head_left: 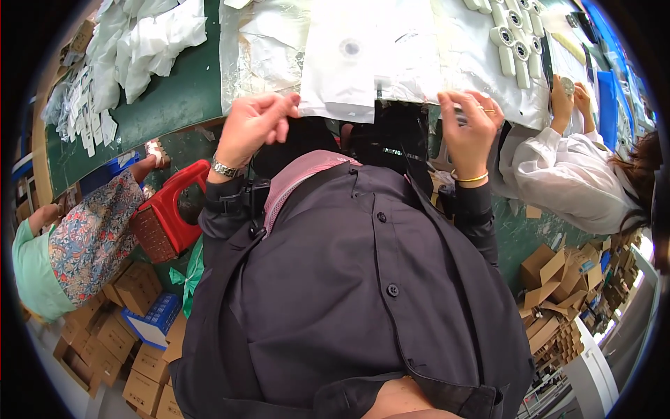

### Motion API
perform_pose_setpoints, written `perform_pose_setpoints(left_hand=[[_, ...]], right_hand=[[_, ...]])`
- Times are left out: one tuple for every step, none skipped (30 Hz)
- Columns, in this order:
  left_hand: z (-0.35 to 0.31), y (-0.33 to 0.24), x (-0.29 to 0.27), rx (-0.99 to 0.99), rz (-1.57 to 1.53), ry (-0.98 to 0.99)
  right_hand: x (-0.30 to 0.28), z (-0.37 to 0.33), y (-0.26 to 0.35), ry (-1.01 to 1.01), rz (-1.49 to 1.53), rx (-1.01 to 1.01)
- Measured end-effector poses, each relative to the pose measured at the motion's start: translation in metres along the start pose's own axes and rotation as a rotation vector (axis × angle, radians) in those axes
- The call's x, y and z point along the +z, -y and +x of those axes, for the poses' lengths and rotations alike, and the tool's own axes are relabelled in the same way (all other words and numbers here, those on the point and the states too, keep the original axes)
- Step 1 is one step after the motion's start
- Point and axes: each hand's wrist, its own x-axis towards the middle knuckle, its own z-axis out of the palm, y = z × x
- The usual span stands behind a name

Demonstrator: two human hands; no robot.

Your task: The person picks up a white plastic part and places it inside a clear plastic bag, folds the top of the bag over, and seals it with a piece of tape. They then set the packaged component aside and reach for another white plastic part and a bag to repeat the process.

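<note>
A white flat bag [338,82] lies over the near edge of the table, with a dark round shape showing in its upper part. My left hand [257,126] is closed, thumb and fingertips pressed together right beside the bag's lower left edge. Whatever it pinches, if anything, is too small to make out. To the right of the bag, my right hand [472,124] hovers at the table edge with its fingers bent and apart, slightly blurred. Clear plastic sheeting [269,52] covers the tabletop under the bag.
White round-headed parts with handles [516,42] lie in rows at the right. Crumpled white bags [143,52] are heaped on the green table [178,94] at the left. A co-worker in a white top [569,174] handles a round piece. A red stool [174,202] and cartons [143,286] stand left.
</note>
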Motion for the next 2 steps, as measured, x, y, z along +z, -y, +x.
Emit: perform_pose_setpoints(left_hand=[[0.0005,0.0012,-0.0052,0.058,0.030,-0.081],[0.0014,0.0016,-0.0097,0.116,0.059,-0.159]], right_hand=[[0.0028,-0.0018,0.0020,0.033,0.041,-0.033],[0.0059,-0.0041,0.0062,0.067,0.078,-0.065]])
